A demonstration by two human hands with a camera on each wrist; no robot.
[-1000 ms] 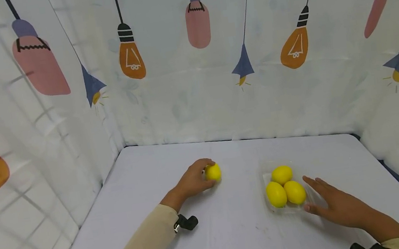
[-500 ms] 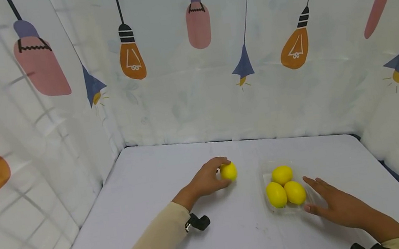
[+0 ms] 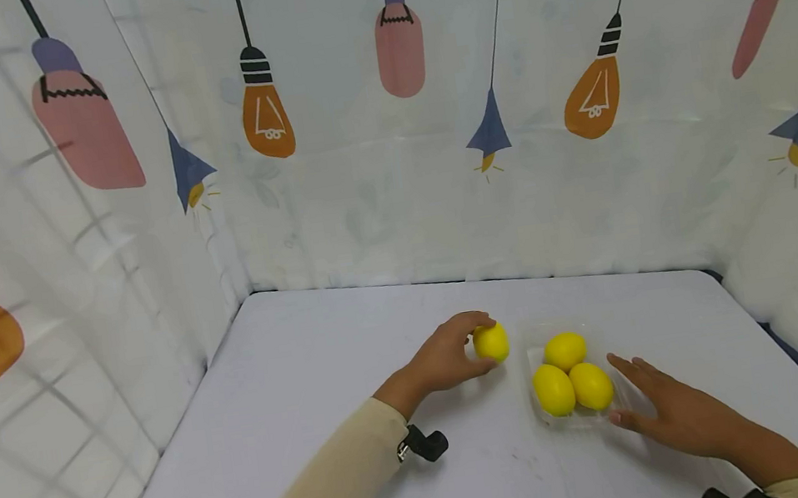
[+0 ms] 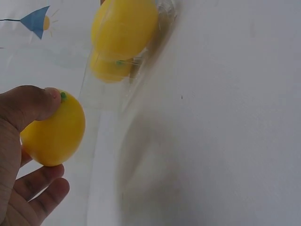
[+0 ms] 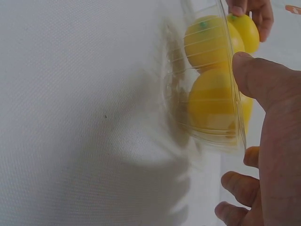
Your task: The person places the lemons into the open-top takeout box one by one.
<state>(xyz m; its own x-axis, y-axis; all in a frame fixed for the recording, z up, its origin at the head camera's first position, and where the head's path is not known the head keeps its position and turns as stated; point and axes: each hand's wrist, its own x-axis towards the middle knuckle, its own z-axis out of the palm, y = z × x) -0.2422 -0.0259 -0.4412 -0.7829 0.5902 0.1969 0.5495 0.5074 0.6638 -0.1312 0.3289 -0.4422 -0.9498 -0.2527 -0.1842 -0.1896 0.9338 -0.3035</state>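
My left hand (image 3: pixel 451 356) pinches a yellow lemon (image 3: pixel 491 343) between thumb and fingers, just left of a clear plastic tray (image 3: pixel 580 420). The left wrist view shows that lemon (image 4: pixel 54 132) with a small green spot near the thumb. Three more lemons (image 3: pixel 565 351) sit together in the tray. At the tray's right side is my right hand (image 3: pixel 681 414), its fingers spread. In the right wrist view, its thumb (image 5: pixel 256 77) lies at the rim of the tray (image 5: pixel 214 139); whether it presses there I cannot tell.
A white-covered table (image 3: pixel 318 327) spreads beneath both hands. Behind it hangs a pale curtain (image 3: pixel 378 201) printed with lamps and bulbs, and another curtain side (image 3: pixel 91 323) closes off the left. Black camera mounts (image 3: pixel 424 442) sit on the wrists.
My left hand has carried the lemon rightward across the table, closer to the tray. The right hand, the tray and its three lemons have stayed in place.
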